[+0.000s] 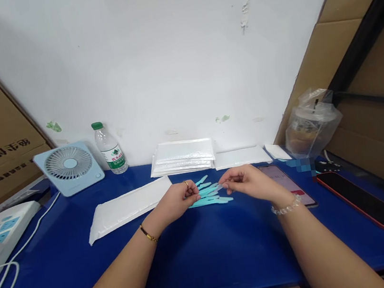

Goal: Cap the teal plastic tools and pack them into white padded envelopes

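I have my left hand pinched narrow at the blue-green sticks, but I cannot tell if its grip has one. My right hand pinches a small clear piece near their right ends. The sticks lie on the blue desk, between a long white packet and a lit phone.

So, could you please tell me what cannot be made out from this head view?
In the head view:
Teal sticks: left ends hidden behind the left hand, so its exact grip is unclear.
Phone: partly covered by the right hand; most screen text is too small to read.
Power strip: cut off by the left edge.
Cup: details blurred by the plastic bag around it.
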Demonstrator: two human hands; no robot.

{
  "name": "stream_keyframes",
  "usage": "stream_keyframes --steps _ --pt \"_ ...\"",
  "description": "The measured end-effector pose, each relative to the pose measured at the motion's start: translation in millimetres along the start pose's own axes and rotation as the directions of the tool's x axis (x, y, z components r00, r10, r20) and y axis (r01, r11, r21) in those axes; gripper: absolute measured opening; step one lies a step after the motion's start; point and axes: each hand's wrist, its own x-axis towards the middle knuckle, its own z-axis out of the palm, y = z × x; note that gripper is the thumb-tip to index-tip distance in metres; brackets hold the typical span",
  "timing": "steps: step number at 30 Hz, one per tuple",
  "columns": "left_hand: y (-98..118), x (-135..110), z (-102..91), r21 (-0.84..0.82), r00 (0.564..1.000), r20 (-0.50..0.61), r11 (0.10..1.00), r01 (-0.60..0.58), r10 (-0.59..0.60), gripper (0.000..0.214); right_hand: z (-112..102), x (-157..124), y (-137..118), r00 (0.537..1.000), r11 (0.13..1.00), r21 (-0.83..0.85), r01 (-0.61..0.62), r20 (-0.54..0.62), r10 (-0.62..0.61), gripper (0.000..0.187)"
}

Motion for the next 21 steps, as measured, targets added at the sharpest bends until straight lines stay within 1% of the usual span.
stream_keyframes --steps 3,4,6,7,9,10,11,12,13,15,16,17,18,21 --pt "2.5 0.5 5.6 0.023 0.999 0.029 1.0 -0.021 0.02 0.022 7.9 2.7 2.5 0.998 0.999 0.048 0.005 0.058 -0.008 0.026" --pt "2.1 0.9 7.6 0.055 0.999 0.033 0.998 -0.033 0.031 0.022 9.6 3.6 3.9 0.997 0.999 0.035 0.0 0.079 -0.003 0.025" --pt "-1.2 2.2 10.5 0.186 0.998 -0.006 0.981 -0.06 0.062 0.028 10.8 5.3 7.5 0.993 0.999 -0.052 -0.007 0.117 0.013 0.021" --pt "-3.9 2.9 11.4 0.273 0.996 -0.04 0.96 -0.061 0.074 0.037 10.5 6.0 9.5 0.991 0.993 -0.116 -0.005 0.133 0.021 0.018" --pt "-10.3 4.5 11.9 0.435 0.993 -0.094 0.9 -0.023 0.071 0.068 9.2 7.0 13.8 0.987 0.967 -0.253 0.008 0.159 0.033 0.014" --pt "-13.2 5.2 11.9 0.488 0.994 -0.101 0.873 0.004 0.051 0.08 8.9 7.4 15.9 0.986 0.95 -0.312 0.021 0.162 0.031 0.013" --pt "-15.4 5.9 11.9 0.521 0.996 -0.083 0.853 0.021 0.026 0.084 9.0 7.8 17.8 0.988 0.931 -0.363 0.039 0.155 0.019 0.014" --pt "-16.6 6.5 12.0 0.538 0.999 -0.051 0.843 0.019 0.01 0.081 9.7 8.1 19.5 0.991 0.91 -0.41 0.063 0.137 -0.007 0.018" --pt "-16.8 7.1 12.5 0.545 1.0 -0.016 0.838 0.005 0.004 0.073 11.0 8.4 21.0 0.992 0.886 -0.455 0.09 0.116 -0.042 0.03" --pt "-14.0 7.9 14.5 0.55 0.999 0.04 0.835 -0.039 0.02 0.054 14.9 9.2 23.2 0.99 0.834 -0.535 0.137 0.083 -0.11 0.06" --pt "-11.5 8.1 16.0 0.553 0.998 0.061 0.831 -0.062 0.034 0.046 17.2 9.9 23.8 0.989 0.809 -0.568 0.15 0.083 -0.125 0.069" --pt "-8.7 8.2 17.9 0.561 0.996 0.077 0.824 -0.082 0.046 0.04 19.7 10.7 24.1 0.988 0.789 -0.594 0.157 0.096 -0.124 0.071" --pt "-6.0 8.3 19.9 0.571 0.995 0.087 0.815 -0.096 0.056 0.034 22.3 11.7 24.1 0.986 0.771 -0.614 0.166 0.122 -0.115 0.066" --pt "-0.1 7.6 26.1 0.613 0.993 0.102 0.782 -0.111 0.061 0.022 31.2 15.3 22.0 0.977 0.713 -0.672 0.201 0.184 -0.102 0.039"
